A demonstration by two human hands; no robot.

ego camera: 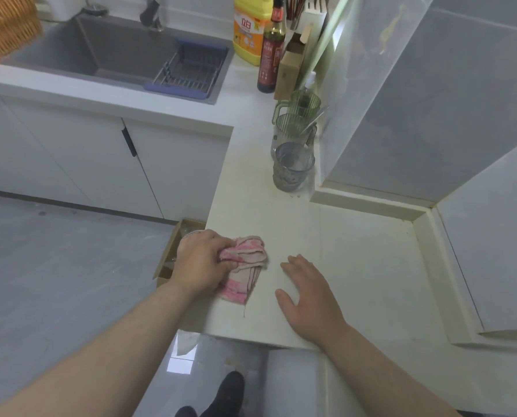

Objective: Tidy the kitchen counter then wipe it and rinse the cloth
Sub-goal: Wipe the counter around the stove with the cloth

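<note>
Gripping cloth in left hand with right hand flat, released beside it; may knock cups ahead if swept far.

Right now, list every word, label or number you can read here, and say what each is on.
"立白": on the orange label of the yellow bottle.
Smaller print on that label: too small to read.
Red labels on the dark bottle: characters there, too blurred to read.
The cloth: no text.
Nothing else shows readable text.
</note>
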